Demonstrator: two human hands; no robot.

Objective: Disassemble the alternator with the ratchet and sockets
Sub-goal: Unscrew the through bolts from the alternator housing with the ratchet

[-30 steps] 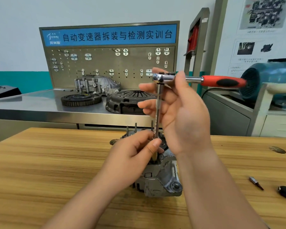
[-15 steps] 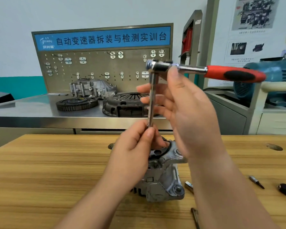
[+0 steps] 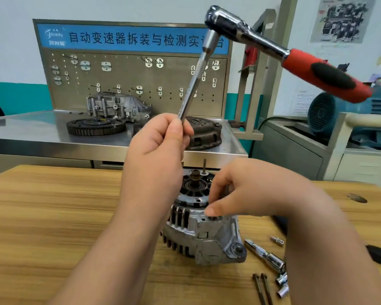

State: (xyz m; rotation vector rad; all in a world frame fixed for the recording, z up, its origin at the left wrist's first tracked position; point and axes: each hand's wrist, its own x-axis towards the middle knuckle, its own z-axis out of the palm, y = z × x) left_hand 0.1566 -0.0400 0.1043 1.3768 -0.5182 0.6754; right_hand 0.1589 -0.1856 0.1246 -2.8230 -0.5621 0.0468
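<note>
On the wooden table (image 3: pixel 53 216), centre frame, the alternator (image 3: pixel 198 234) stands on end, vented silver housing toward the camera, bearing and shaft stub facing up. One thin stud (image 3: pixel 204 166) sticks up at its far edge.

Left hand (image 3: pixel 156 146) is raised above the alternator, fingers clenched around the lower end of the extension bar (image 3: pixel 196 78). The bar tilts up and to the right into the head of the ratchet (image 3: pixel 284 53), whose red-and-black handle points right and slightly down, in the air with no hand on it. The bar's tip is hidden inside the fist.

Right hand (image 3: pixel 246 190) is on the alternator's top, fingers curled over the rim and thumb tip pressed on the housing edge. Whether it also pinches a small part, cannot tell.

Right of the alternator, loose on the table: a chrome tool (image 3: pixel 264 256), sockets (image 3: pixel 282 282), a small adapter (image 3: pixel 277 240) and two long bolts (image 3: pixel 262 289) side by side.

Behind is a steel bench (image 3: pixel 31 133) with a ring gear (image 3: pixel 96 126), a cast housing (image 3: pixel 117 106), a clutch cover (image 3: pixel 204 133) and a pegboard (image 3: pixel 132 80) under a blue sign.
</note>
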